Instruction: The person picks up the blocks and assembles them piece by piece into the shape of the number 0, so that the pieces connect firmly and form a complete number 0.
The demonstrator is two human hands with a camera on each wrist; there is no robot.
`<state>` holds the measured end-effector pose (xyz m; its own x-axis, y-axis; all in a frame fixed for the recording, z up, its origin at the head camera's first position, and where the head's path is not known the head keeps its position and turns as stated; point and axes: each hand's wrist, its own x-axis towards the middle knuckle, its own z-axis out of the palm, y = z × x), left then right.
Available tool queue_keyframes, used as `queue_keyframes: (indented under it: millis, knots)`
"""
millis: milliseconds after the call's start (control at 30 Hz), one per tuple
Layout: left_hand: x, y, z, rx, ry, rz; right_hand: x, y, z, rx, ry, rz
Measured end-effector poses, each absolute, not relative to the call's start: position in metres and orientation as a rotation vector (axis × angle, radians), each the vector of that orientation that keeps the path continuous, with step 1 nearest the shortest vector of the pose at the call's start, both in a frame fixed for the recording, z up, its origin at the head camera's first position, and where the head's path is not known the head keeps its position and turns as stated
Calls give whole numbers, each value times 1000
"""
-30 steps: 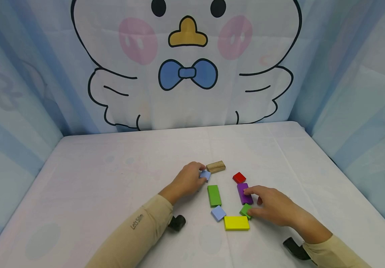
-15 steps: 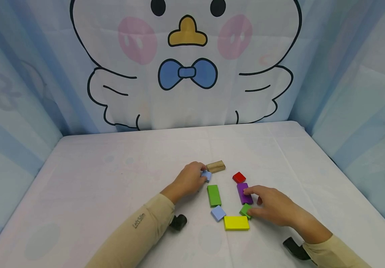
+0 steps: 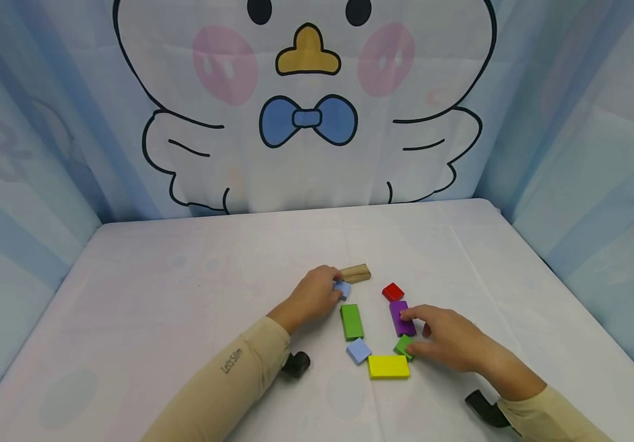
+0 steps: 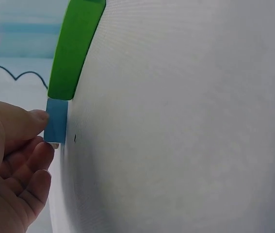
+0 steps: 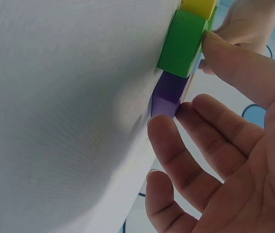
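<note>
My left hand (image 3: 315,293) pinches a small light blue block (image 3: 343,290) between thumb and fingers, just below a bare wooden block (image 3: 356,274). In the left wrist view the thumb presses one side of this blue block (image 4: 56,121), with a long green block (image 4: 76,48) beyond it. My right hand (image 3: 452,337) rests over the right side of the layout. Its index fingertip touches a purple block (image 3: 401,319) and its thumb a small green block (image 3: 404,347). In the right wrist view its other fingers are loosely bent and hold nothing.
A red block (image 3: 393,291) lies above the purple one. On the left are the long green block (image 3: 351,322) and a second light blue block (image 3: 358,351); a yellow block (image 3: 388,367) lies at the near end. A printed curtain (image 3: 311,172) stands behind the white table (image 3: 184,294).
My left hand has shifted slightly right, with the light blue block moving the same way beneath the wooden block. The right hand and the other blocks stay in place.
</note>
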<state>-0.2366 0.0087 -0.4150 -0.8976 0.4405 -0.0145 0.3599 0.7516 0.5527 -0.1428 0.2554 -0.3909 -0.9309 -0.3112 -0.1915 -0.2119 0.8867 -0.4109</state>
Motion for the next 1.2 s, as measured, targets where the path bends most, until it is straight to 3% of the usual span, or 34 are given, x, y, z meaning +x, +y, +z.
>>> queue_keyframes:
  millis: [1200]
  knots:
    - [-237,13,-412,663,2757,782,-143,254,-390,-365,2793,-567]
